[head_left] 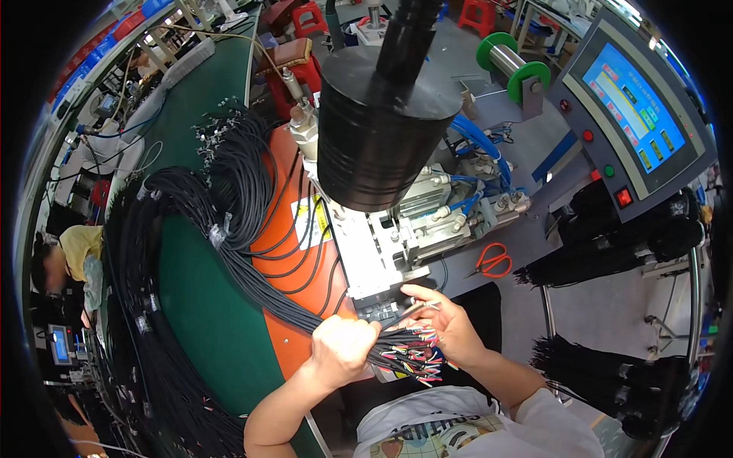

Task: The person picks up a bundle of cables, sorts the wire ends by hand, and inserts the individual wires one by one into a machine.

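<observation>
The cable bundle [267, 286], black with stripped, multicoloured wire ends, extends across the orange plate [301, 267] to the front edge of the machine [374, 252]. The left hand [342, 345] encircles the bundle behind the wire ends, fingers closed on it. The right hand [452, 332] is beside the ends; its thumb and index finger pinch a single cable [417, 309] just in front of the machine.

A black cylinder [385, 137] overhangs the machine. The orange plate adjoins a green-topped desk [202, 282], which carries further black cables [130, 305] on the left. Red-handled scissors [495, 262] lie on the grey surface right of the machine.

A control panel [634, 114] with a lit screen stands at upper right. Cable bundles hang from a metal rack [695, 305] over the grey floor [603, 301]. Red stools [309, 18] stand in the background; a person in yellow [79, 250] is at far left.
</observation>
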A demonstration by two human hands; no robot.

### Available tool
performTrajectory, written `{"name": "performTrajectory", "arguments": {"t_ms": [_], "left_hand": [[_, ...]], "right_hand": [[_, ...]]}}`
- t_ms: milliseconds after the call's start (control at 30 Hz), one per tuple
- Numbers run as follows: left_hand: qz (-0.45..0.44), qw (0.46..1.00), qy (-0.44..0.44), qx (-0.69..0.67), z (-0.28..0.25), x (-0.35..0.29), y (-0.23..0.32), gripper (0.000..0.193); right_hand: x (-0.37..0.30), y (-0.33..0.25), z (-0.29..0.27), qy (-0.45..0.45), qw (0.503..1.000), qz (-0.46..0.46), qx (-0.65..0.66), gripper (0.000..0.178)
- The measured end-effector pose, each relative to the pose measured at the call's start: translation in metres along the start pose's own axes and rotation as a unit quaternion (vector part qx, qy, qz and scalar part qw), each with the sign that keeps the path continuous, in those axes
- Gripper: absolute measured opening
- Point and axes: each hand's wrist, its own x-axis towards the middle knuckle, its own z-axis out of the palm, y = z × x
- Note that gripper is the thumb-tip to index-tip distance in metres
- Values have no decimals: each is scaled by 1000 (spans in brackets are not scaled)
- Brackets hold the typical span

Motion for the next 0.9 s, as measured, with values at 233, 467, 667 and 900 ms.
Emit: {"name": "performTrajectory", "arguments": {"t_ms": [233,467,667,900], "left_hand": [[-83,989,10,-118,-13,3,9,32],[-92,987,20,-132,-7,3,7,27],[-89,961,-55,-256,-23,7,-14,35],[-89,924,-122,-352,-28,4,-25,46]], "right_hand": [[4,4,-2,-3,998,30,-48,20],[7,7,0,-30,991,-39,-126,20],[18,-13,-10,-174,984,1,-41,23],[27,-17,-2,-171,960,-111,-194,15]]}}
